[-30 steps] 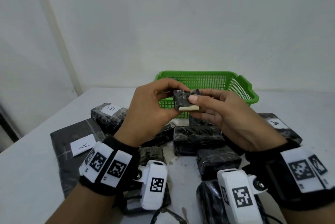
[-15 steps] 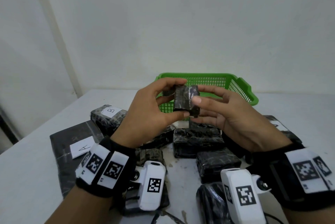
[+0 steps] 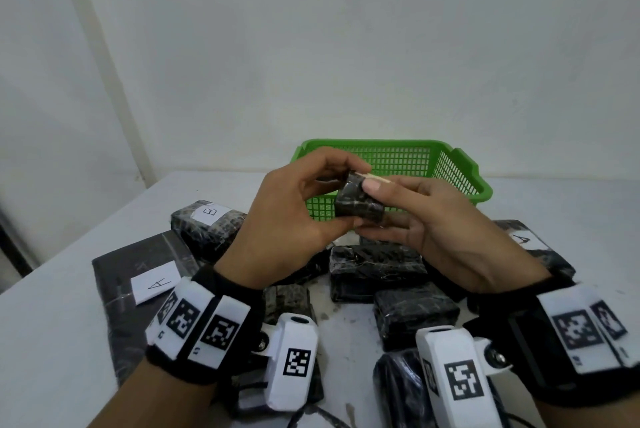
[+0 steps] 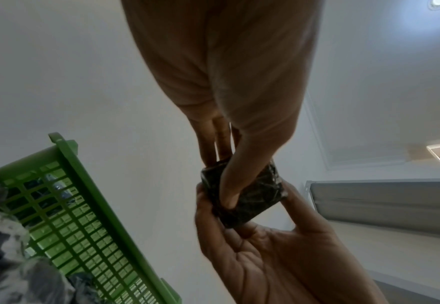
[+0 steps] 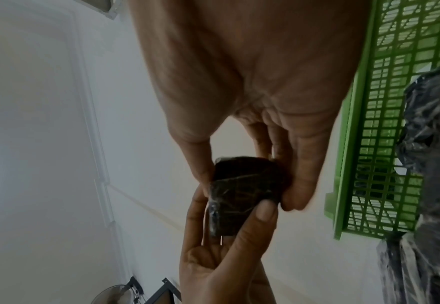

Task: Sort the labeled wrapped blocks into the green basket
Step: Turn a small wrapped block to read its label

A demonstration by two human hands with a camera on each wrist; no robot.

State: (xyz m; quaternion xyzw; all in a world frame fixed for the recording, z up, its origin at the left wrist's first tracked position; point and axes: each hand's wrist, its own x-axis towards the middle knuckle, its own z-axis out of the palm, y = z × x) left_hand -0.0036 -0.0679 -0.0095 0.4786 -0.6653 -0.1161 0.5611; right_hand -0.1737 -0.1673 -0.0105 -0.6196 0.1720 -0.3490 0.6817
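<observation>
You hold a small black wrapped block [image 3: 358, 204] between both hands, raised above the table [image 3: 52, 341] in front of the green basket [image 3: 398, 157]. Your left hand [image 3: 291, 219] pinches it with thumb below and fingers curled over the top; your right hand [image 3: 446, 233] grips its other side, thumb pressed on its upper face. A pale edge shows at the block's top. More wrapped blocks lie on the table beneath, one marked B [image 3: 207, 219] and a flat one marked A [image 3: 138, 275] at your left.
</observation>
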